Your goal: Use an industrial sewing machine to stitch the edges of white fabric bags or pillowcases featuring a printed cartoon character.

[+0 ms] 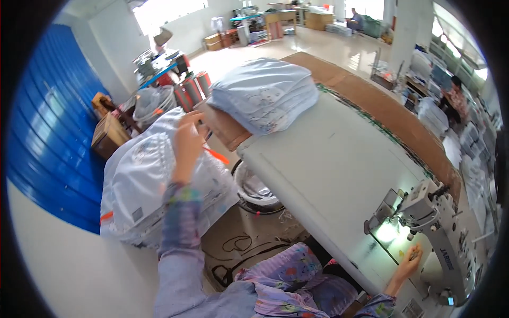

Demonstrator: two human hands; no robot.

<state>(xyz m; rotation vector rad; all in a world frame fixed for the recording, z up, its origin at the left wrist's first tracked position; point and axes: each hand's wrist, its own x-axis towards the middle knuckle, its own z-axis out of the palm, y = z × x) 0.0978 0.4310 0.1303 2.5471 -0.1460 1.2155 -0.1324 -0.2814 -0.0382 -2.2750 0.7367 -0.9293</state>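
My left hand (188, 139) is raised on the left, over the far edge of a heap of white fabric (143, 185). It is blurred, so I cannot tell how its fingers stand. Just right of it, an orange strip (216, 156) shows against the white cloth. A stack of pale blue fabric pieces (265, 90) with printed figures lies at the table's far left corner. On the right, my right hand (410, 261) is closed beside the sewing machine (440, 238), near its lit needle area. Whatever its curled fingers hold is too small to make out.
The pale sewing table (328, 159) runs diagonally, with a brown board (371, 100) along its far side. A round bin (257, 185) stands below its left edge. Cords lie on the floor. A cardboard box (108, 135) stands by the blue wall. Other people sit farther off.
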